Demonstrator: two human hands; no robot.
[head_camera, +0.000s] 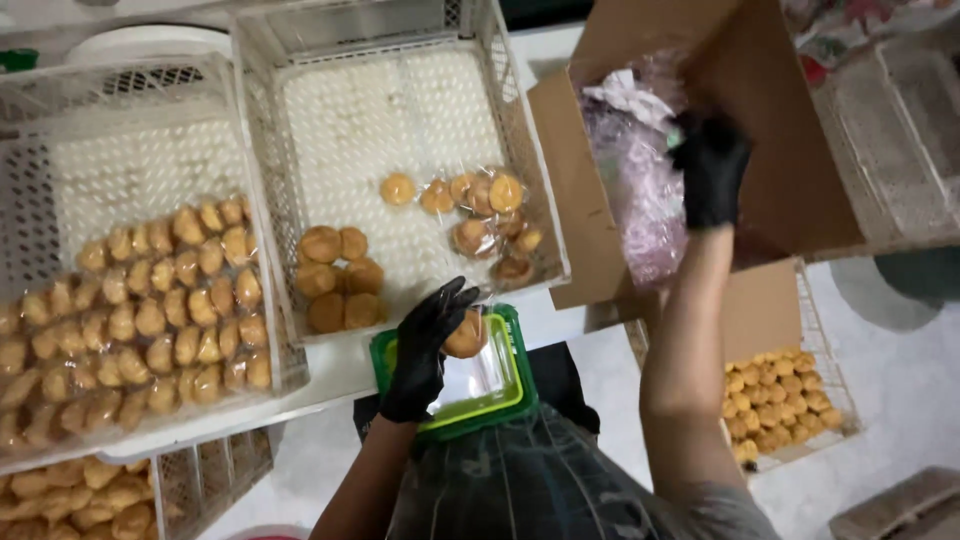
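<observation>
Here the left hand (425, 345), in a black glove, closes its fingers around a round golden pastry (466, 335) in clear wrap, holding it just above a small green device (470, 385) with a shiny flat top. Directly beyond that grip sits a white perforated crate (270, 160) holding a few more wrapped pastries; to its left a second white crate (40, 180) is packed with many of them. The right hand (712, 170), also gloved in black, reaches up into a tilted cardboard box (790, 150) and touches a bundle of crinkled clear bags (645, 190); whether its fingers pinch a bag cannot be told. Below that arm another crate of pastries (775, 400) rests on a pale floor (900, 370). The crates stand on a white surface (340, 375).
</observation>
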